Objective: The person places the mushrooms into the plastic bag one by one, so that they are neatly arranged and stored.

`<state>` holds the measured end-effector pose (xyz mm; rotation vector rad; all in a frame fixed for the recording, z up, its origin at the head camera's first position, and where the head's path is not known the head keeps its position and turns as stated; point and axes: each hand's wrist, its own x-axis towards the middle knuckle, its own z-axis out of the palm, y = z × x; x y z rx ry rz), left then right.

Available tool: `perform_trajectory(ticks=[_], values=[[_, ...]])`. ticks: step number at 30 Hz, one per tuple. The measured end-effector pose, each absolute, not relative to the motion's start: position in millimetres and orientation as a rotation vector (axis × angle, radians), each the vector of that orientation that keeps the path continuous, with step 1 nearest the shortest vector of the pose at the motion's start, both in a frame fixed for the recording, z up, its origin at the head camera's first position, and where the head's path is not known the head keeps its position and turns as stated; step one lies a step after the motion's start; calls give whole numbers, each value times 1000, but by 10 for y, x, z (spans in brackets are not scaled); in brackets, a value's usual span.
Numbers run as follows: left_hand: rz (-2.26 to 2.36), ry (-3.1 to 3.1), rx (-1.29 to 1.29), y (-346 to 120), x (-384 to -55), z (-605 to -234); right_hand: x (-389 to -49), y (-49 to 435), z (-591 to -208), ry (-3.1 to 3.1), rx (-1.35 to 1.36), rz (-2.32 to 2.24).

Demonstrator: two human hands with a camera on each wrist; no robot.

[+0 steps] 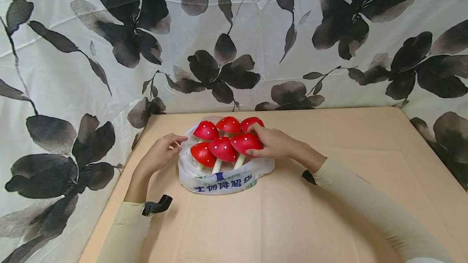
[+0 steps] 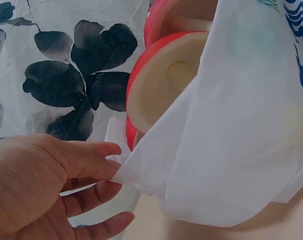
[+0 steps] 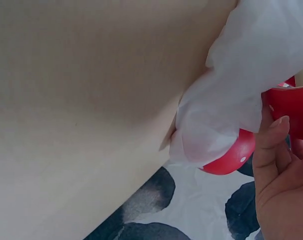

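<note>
Several toy mushrooms with white-dotted red caps and pale stems stand in a white plastic bag (image 1: 226, 188) with blue printing, its mouth spread around them. At the bag's left rim, my left hand (image 1: 162, 153) pinches the plastic; the left wrist view shows the edge of the bag (image 2: 191, 175) at the fingertips. My right hand (image 1: 274, 143) reaches over the right rim and grips the cap of the front right mushroom (image 1: 245, 143). In the right wrist view, the thumb lies against that red cap (image 3: 294, 110). The bag partly hides the stems.
The bag rests on a light wooden table (image 1: 292, 214), near its far edge. Behind and left of the table hangs a white cloth (image 1: 234, 19) with dark flower prints. Each wrist wears a black band, such as the left strap (image 1: 157, 205).
</note>
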<state>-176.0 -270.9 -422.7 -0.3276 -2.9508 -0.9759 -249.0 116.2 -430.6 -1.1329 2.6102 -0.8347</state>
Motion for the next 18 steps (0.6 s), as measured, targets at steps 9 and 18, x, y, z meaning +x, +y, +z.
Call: perform_trajectory(ticks=[9, 18], values=[[-977, -2932, -332, -2694, -1758, -4229, -2511, 1231, -4332, 2691, -1144, -738], [-991, -2934, -326, -2692, -1760, -4231, -2519, 1299, -4267, 2696, -1038, -754]])
